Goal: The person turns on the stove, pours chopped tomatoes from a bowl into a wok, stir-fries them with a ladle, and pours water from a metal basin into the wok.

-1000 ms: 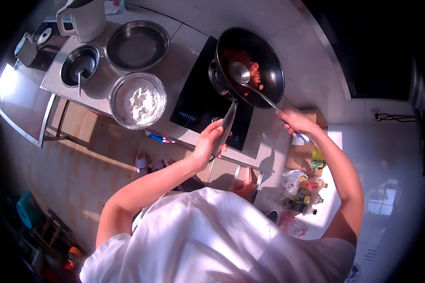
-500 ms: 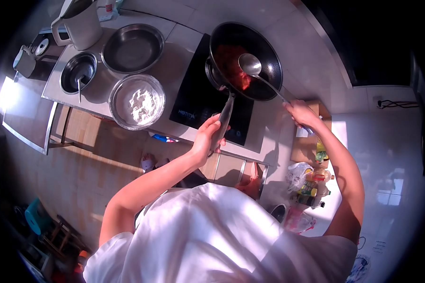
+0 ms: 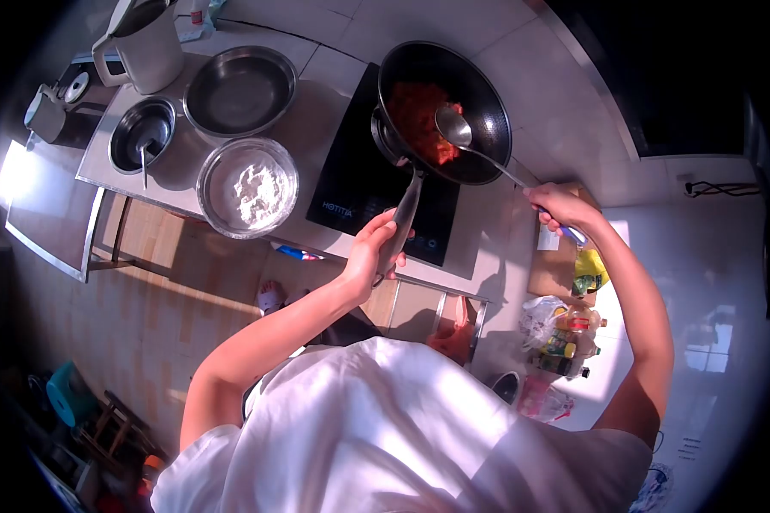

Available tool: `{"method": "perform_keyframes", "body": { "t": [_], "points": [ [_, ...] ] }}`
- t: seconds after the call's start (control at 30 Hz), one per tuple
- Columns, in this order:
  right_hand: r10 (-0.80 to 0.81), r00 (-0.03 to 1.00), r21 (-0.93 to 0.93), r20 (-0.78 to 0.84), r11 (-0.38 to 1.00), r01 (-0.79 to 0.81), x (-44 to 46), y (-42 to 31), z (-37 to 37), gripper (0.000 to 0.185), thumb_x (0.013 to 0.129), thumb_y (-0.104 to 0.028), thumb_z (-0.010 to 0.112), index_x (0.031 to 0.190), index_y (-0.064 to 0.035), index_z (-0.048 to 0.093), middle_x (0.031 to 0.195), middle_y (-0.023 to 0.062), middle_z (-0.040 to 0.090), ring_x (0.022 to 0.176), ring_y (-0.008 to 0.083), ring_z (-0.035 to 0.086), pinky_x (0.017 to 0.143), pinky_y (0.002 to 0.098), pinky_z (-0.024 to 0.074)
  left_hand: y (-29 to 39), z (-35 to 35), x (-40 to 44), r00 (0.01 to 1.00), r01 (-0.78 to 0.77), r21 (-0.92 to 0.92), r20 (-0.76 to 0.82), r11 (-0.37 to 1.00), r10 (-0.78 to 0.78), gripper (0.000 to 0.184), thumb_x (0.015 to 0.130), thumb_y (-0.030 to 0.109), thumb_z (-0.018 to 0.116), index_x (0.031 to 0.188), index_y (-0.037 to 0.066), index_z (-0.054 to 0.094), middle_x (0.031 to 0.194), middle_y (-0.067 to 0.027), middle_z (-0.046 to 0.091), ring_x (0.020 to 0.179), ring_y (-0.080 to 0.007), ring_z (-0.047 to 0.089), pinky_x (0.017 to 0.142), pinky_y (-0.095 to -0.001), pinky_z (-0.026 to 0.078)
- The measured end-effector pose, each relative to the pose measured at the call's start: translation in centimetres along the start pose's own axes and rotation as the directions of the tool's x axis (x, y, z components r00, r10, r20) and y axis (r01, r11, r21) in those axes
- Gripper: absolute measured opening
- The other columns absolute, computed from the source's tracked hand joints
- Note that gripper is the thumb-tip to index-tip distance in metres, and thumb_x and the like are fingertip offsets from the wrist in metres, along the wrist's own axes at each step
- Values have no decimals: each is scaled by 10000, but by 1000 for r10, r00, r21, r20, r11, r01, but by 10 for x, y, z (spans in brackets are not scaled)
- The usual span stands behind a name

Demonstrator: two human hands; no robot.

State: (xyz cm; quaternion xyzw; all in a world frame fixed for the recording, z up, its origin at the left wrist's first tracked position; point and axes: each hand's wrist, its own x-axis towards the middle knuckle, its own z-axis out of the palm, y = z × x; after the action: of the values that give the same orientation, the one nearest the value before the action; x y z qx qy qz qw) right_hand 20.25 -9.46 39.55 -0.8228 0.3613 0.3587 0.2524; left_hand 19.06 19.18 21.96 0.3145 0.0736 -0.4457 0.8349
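The left hand (image 3: 375, 250) closes around the handle (image 3: 409, 201) of the wok (image 3: 488, 128), which lies beyond both hands; the right hand (image 3: 561, 208) curls around a ladle (image 3: 453, 126) beside red food (image 3: 415, 109).

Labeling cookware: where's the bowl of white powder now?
Head view, left of centre: the bowl of white powder sits on the counter, left of the black cooktop.

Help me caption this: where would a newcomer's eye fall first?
Probably on the red food in the dark pan, whose handle the left hand grips while the right hand holds a ladle there. Next, the white powder in a bowl left of the cooktop.
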Motion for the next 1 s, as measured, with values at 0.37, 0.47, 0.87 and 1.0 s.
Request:
{"method": "perform_keyframes", "body": {
  "t": [0.37, 0.47, 0.87, 1.0],
  "points": [
    [-10, 999, -170, 44, 985, 17, 7, 11, 40, 399, 906, -390, 412, 681, -63, 374, 511, -2, 394, 358, 80, 376, 321, 246, 357, -1, -2, 1, 1000, -6, 7, 8, 1000, 6, 397, 896, 225, 414, 1271, 94, 391, 975, -80, 585, 524, -106, 527, 380, -223, 388],
    [-6, 997, 199, 81, 980, -10, -3, 12, 36, 349, 905, -388, 417, 741, -84, 369, 520, -28, 376, 359, 48, 334, 322, 215, 330, 1, 1, -2, 1000, 3, 23, 11, 1000, -3, 428, 897, 239, 412, 1298, 94, 373, 993, -82, 580, 547, -106, 529, 400, -212, 394],
    [64, 998, -103, 10, 993, -62, 24, 14, 30, 411, 914, -370, 396, 656, -58, 328, 507, -4, 358, 367, 87, 373, 317, 265, 382, 2, -2, 1, 999, -20, 44, 34, 999, 18, 441, 897, 243, 410, 1306, 86, 361, 1015, -91, 575, 569, -97, 533, 410, -209, 397],
    [41, 994, 140, 97, 989, -54, 26, 20, 41, 360, 917, -364, 400, 694, -86, 347, 511, -22, 359, 377, 66, 352, 327, 224, 341, 3, -1, 0, 999, -29, 57, 31, 998, 28, 444, 895, 248, 409, 1306, 87, 360, 1001, -75, 575, 573, -92, 526, 411, -206, 394]
  ]
}}
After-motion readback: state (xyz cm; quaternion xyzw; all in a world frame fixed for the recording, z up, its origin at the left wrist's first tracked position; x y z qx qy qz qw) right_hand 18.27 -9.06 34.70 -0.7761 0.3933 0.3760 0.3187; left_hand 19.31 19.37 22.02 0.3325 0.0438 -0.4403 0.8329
